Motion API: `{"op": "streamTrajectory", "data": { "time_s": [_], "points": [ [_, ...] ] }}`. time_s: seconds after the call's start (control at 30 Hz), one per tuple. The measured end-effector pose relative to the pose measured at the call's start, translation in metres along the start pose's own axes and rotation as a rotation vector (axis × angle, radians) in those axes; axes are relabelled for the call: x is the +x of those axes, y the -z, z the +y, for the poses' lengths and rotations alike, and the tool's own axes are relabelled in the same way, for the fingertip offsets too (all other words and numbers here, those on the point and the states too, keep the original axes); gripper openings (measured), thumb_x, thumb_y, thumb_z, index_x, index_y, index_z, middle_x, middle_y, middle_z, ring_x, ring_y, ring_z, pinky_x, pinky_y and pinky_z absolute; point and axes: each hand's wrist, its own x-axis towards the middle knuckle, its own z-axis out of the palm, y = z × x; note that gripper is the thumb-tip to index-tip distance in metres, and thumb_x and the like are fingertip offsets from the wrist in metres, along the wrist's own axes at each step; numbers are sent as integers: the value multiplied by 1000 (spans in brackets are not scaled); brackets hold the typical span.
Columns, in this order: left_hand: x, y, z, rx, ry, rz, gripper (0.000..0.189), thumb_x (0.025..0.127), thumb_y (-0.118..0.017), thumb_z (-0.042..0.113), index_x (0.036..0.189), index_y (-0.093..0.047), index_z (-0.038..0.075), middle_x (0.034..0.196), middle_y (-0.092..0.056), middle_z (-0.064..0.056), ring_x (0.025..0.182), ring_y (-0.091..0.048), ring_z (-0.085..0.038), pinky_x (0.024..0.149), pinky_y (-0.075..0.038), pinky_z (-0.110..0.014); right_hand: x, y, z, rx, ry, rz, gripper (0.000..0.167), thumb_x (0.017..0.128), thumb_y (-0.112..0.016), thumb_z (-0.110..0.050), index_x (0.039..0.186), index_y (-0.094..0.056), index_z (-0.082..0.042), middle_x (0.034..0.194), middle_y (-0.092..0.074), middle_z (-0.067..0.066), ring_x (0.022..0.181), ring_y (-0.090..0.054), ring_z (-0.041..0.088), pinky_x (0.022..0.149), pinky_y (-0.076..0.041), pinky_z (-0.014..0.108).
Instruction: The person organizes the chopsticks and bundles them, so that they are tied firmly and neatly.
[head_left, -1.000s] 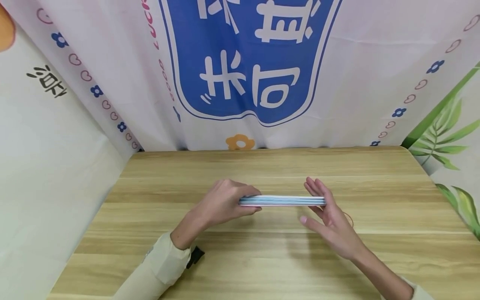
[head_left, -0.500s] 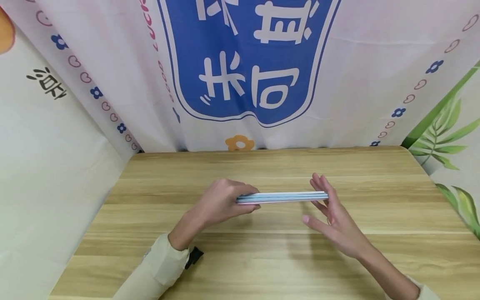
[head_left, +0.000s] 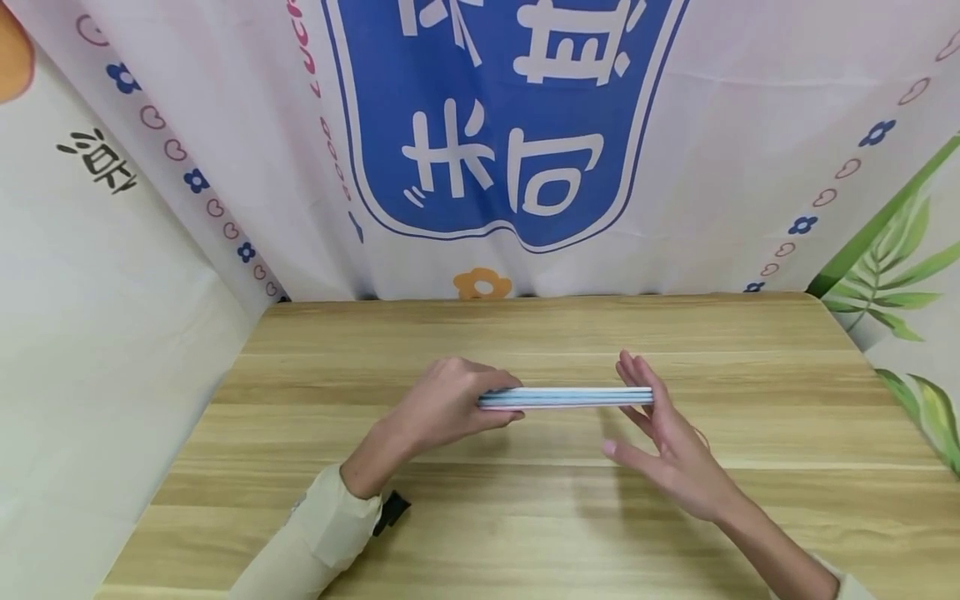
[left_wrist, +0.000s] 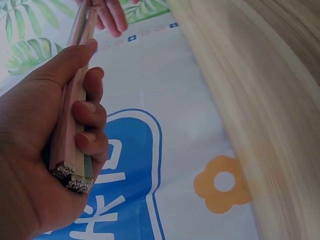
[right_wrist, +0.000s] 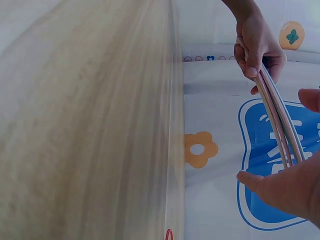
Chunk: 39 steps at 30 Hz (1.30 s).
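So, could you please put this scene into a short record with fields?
Held item: slim bundle of long, thin pieces, roughly level in the head view
Left grip: fingers curled round one end of the bundle
Right grip: fingers extended at the other end; contact unclear
Surface: wood-grain table
Backdrop: white cloth with blue panel

The left hand [left_wrist: 37, 125] grips a bundle of slim pinkish and greenish sticks [left_wrist: 65, 135], their rough ends showing near the palm's heel. The right hand [left_wrist: 112, 17] shows beside the far end. A white cloth [left_wrist: 185, 115] lines the desk's [left_wrist: 260, 100] edge, its orange flower [left_wrist: 207, 185] meeting that edge.
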Motion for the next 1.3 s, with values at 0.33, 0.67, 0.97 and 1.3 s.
{"op": "streamTrajectory", "data": {
  "time_s": [0.33,0.67,0.97,1.3],
  "points": [
    [0,-1,2,0,-5,-3,24,93,-86,30,112,-84,15,101,-83,5,76,-69,0,69,-55,-16,3,1,0,87,17,38,104,96,-66,11,174,-4,-19,181,-11,16,163,-22,2,120,-29,9],
    [1,-4,4,15,-29,-2,21,93,-86,28,109,-83,15,97,-83,5,74,-70,0,68,-56,-17,5,-3,0,95,18,12,103,96,-66,11,174,-5,-19,180,-12,18,163,-24,2,119,-31,10],
    [2,-4,2,14,-26,-11,22,94,-85,28,111,-83,13,99,-83,3,76,-72,-2,69,-56,-16,6,7,0,58,17,-11,100,95,-68,11,173,-12,-16,179,-21,16,159,-32,1,114,-38,10],
    [-2,2,-1,34,0,-9,26,93,-87,29,113,-83,14,102,-83,2,73,-70,-3,66,-53,-15,0,43,10,-2,-31,-22,87,97,-67,10,170,-25,-10,173,-38,-1,154,-39,-3,111,-42,10]
  ]
}}
